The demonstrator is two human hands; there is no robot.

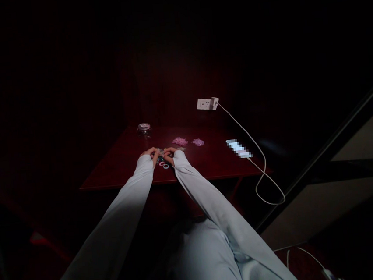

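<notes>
My left hand (150, 153) and my right hand (171, 154) meet over a small mixed heap (161, 152) near the front of the dark red table. Both have their fingers bent and drawn together at the heap. What lies between the fingertips is too small and dim to name. Just below the hands lie a pink ring-shaped band (161, 163) and a pale blue ring-shaped band (165, 166). Beyond my right hand sit a pile of small pink bands (180, 141) and a smaller pile of purple ones (198, 142).
A clear jar with a lid (144, 128) stands at the table's back left. On the right of the table (209, 166) lies a blurred-out, bright phone-like object (239, 148). Its white cable (264, 159) loops past the table edge up to a wall socket (204, 104).
</notes>
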